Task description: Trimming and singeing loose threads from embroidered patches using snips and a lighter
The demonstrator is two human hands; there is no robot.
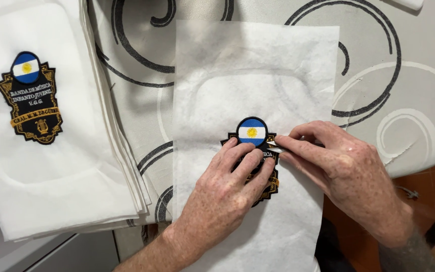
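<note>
The left hand lies flat, fingers spread and extended, pressing down on an embroidered badge; its grip is open, with nothing clasped, and the fingertips cover most of the badge's dark lower part. The right hand reaches in from the right, its thumb and forefinger closed in a pinch grip on a small white tab at the badge's right edge, just beside the left fingertips. The badge has a round top in blue and white bands with a yellow sun at the centre, above a black shield-shaped body edged in gold; the lower body is largely hidden under the left hand. It sits near the middle of a white fabric sheet, a tall rectangle bearing a faint raised outline with rounded corners above the badge. The sheet rests on a worktop covered in a pale cloth printed with dark and white swirls. To the left, apart from the sheet, a stack of white fabric pieces lies on the same worktop, its layered edges showing along the right side; the top piece carries a second badge of the same design, fully exposed and slightly tilted.
</note>
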